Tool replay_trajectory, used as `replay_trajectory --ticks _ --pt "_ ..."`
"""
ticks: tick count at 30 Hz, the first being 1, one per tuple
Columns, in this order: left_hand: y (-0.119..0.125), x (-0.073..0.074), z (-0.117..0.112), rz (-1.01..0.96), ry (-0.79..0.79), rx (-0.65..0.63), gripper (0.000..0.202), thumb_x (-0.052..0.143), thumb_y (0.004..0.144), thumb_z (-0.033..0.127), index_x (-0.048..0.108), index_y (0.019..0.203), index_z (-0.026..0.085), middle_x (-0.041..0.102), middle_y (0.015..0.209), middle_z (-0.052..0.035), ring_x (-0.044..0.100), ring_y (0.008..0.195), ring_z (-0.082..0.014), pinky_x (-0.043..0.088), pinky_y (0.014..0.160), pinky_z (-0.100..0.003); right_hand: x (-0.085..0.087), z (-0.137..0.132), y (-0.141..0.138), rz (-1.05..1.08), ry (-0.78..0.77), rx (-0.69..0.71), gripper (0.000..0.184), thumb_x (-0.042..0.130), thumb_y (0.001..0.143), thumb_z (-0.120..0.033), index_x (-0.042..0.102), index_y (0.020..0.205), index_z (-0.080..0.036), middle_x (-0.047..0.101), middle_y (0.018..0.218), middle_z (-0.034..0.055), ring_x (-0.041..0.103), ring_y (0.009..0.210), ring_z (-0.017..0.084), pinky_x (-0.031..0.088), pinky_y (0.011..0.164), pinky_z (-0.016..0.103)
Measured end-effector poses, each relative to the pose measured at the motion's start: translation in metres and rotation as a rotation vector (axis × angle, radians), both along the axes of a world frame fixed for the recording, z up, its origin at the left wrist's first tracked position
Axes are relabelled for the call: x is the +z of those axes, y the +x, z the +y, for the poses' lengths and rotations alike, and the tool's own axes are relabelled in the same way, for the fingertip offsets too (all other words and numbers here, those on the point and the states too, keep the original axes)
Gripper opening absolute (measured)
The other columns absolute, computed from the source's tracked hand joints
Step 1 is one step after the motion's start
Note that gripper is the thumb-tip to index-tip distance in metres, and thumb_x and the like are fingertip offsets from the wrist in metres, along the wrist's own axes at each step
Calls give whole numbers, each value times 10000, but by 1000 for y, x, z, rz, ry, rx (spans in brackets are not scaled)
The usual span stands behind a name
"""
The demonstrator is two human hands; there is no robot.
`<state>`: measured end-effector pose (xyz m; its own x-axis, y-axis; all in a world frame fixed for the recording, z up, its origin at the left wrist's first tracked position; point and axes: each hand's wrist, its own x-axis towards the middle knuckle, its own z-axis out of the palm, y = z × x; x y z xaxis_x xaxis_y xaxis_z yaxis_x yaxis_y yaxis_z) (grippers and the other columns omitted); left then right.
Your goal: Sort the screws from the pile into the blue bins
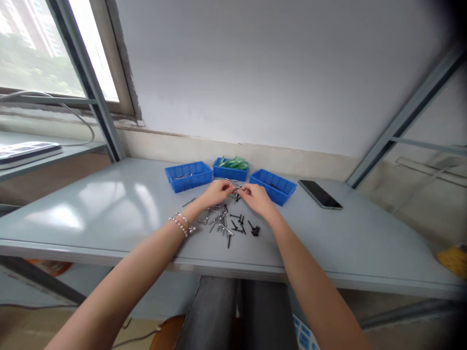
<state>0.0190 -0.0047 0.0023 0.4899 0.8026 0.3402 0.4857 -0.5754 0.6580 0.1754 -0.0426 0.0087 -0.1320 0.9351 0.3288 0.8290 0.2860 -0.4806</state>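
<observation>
My left hand [219,191] and my right hand [254,197] are close together over the far part of a scattered heap of small hardware. The fingertips of each are pinched, and what lies between them is too small to make out. Silver screw-like pieces [220,221] form a loose pile nearer to me. Beside them, on the right, several black screws [239,223] are spread out, with a tight cluster of black screws [256,231] at the end. More silver pieces lie under and just beyond my fingers, partly hidden.
Behind the hands stand a left blue bin [189,183] with some silver pieces, a middle blue bin [230,174] with green plastic packets, and a right blue bin [279,195] with dark pieces. A phone [320,194] lies to the right on the grey table [120,209].
</observation>
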Motion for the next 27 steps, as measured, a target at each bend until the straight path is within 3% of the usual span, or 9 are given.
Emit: replay_trajectory --ticks 9,16,27 --pt "1 1 2 -82 3 -39 206 431 784 258 564 711 120 563 672 -15 457 615 -100 363 610 -228 0 2 1 42 10 31 308 405 817 -358 626 724 -166 600 633 32 503 589 129 305 521 223" --pt "1 0 0 -37 25 -45 182 443 780 259 566 751 127 583 751 -30 480 679 -114 373 645 -233 -1 2 0 59 37 4 205 455 791 -288 611 736 -167 605 665 29 517 619 127 331 563 219" --pt "1 -5 4 2 8 -73 291 380 818 330 570 725 130 570 703 -27 472 667 -118 359 636 -239 -3 3 0 54 58 41 146 480 786 -253 603 784 -175 614 697 29 520 625 126 362 591 225"
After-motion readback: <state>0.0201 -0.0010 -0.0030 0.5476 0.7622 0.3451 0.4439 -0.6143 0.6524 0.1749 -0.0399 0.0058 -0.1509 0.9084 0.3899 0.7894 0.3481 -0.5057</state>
